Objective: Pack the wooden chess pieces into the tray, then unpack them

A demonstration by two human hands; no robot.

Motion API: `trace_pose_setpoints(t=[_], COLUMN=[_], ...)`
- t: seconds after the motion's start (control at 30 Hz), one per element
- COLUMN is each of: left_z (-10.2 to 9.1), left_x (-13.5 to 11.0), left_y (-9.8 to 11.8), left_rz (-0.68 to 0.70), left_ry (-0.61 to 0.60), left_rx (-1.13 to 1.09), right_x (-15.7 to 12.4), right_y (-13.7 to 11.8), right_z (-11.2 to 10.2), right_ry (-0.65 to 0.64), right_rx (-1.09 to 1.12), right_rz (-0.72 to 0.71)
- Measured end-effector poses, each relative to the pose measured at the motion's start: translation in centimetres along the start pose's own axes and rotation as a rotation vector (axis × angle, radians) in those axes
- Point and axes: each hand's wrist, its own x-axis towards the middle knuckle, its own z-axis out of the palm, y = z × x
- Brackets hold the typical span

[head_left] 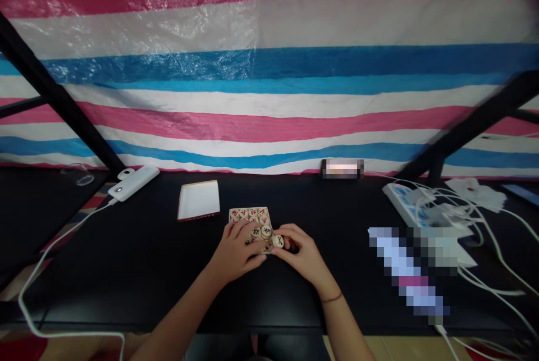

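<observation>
A shallow box (269,214) of round Chinese chess pieces lies on the black table, with red-marked pieces in its far rows. Nearer to me are black-marked pieces, one of them a chess piece (265,231) that sits higher than the rest. My left hand (238,250) lies over the box's left and near side, fingers stretched across the pieces, thumb apart. At the box's right near corner, my right hand (301,251) pinches a black-marked chess piece (278,241) between thumb and fingers. My left fingers hide part of the near rows.
A white-lined box lid (199,200) lies open side up to the left. Farther left is a white cabled device (133,182). A phone-like object (342,168) stands at the back. On the right are a power strip (406,204), tangled white cables and a blurred-out object (406,271).
</observation>
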Motion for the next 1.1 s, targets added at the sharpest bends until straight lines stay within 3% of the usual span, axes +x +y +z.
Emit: trace_pose_setpoints(t=[0.43, 0.8, 0.97, 1.1], left_z=[-2.6, -2.3, -2.2, -2.1], left_x=[-2.1, -2.0, -2.1, -2.4], left_y=[-2.7, -2.8, -3.7, -5.2], left_rz=[-0.152, -0.167, -0.217, -0.370], left_ry=[-0.003, -0.094, -0.023, 0.103], left_rx=[-0.168, -0.154, -0.120, 0.017], right_x=[-0.4, -0.6, 0.0, 0.8], right_y=[0.0, -0.1, 0.1, 0.2], right_z=[0.8, 0.9, 1.4, 1.8], right_ry=[-0.079, -0.121, -0.086, -0.054], right_rx=[-0.098, -0.114, -0.145, -0.176], right_rz=[-0.072, -0.085, -0.109, -0.115])
